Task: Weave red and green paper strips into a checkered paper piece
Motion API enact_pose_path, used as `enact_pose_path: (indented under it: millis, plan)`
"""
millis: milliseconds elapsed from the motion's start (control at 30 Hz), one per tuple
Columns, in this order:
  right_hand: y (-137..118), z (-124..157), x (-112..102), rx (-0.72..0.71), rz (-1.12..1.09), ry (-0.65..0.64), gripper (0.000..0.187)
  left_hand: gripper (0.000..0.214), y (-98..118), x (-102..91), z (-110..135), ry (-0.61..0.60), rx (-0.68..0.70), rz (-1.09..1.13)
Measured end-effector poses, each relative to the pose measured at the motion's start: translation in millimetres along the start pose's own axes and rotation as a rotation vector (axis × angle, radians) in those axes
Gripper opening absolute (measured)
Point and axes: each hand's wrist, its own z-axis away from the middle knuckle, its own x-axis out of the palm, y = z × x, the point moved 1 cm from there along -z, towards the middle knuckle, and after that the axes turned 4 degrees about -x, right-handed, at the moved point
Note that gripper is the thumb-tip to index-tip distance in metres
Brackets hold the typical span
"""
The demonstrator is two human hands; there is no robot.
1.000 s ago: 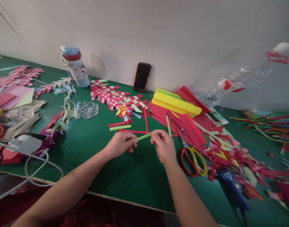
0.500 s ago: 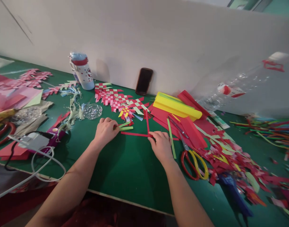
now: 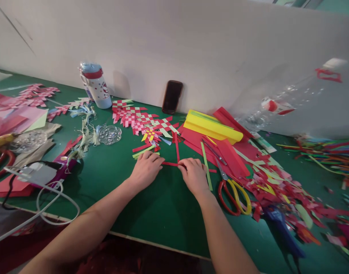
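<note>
A red paper strip (image 3: 170, 164) lies crosswise on the green table, spanning the space between my hands. My left hand (image 3: 147, 169) has its fingers closed at the left end of that strip. With thumb and fingers together, my right hand (image 3: 194, 175) pinches it where an upright red strip (image 3: 176, 147) meets it. Beyond my left hand lie several loose green and red strips (image 3: 140, 149). A light green strip (image 3: 205, 163) rests just right of my right hand. Woven checkered paper pieces (image 3: 140, 120) sit farther back.
Scissors (image 3: 234, 196) lie right of my right hand, near a blue glue gun (image 3: 283, 228) and paper scraps (image 3: 277, 179). A phone (image 3: 172, 97) leans on the wall. A bottle (image 3: 97, 85), beads (image 3: 110, 135) and a white cable (image 3: 57, 196) are at the left.
My left hand has moved right from the green strips to the left end of the red strip, leaving the green strips on the table. My right hand stays at the crossing.
</note>
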Motion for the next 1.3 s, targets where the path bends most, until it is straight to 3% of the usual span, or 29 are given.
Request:
enact_pose_path:
  millis: [400, 533, 667, 900, 1033, 1167, 1300]
  plan:
    - [-3.4, 2.4, -3.2, -0.033, -0.129, 0.025, 0.014, 0.013, 1.2, 2.9, -0.6, -0.064, -0.041, 0.018]
    - [-8.6, 4.9, -10.5, -0.033, -0.272, 0.055, 0.012, 0.025, 4.2, -2.0, 0.1, -0.043, -0.014, 0.072]
    - [-13.8, 8.6, -17.9, 0.000, -0.482, 0.059, 0.016, 0.018, 6.9, -7.5, -1.0, -0.021, 0.012, 0.149]
    - [-19.0, 13.4, -31.0, 0.062, -0.814, -0.126, 0.028, 0.029, -2.6, -17.0, -2.1, 0.042, -0.087, 0.368]
    - [-21.0, 15.1, -38.8, 0.087, -0.917, -0.308, 0.020, 0.032, -6.6, -20.7, -0.9, 0.044, -0.208, 0.550]
    - [-23.0, 16.4, -42.9, 0.077, -1.029, -0.304, 0.012, 0.037, -1.5, -17.6, -0.2, -0.076, -0.299, 0.811]
    - [-28.7, 18.7, -39.2, 0.202, -1.489, -0.281, 0.019, 0.052, 13.0, -12.8, 2.1, -0.381, -0.310, 1.155]
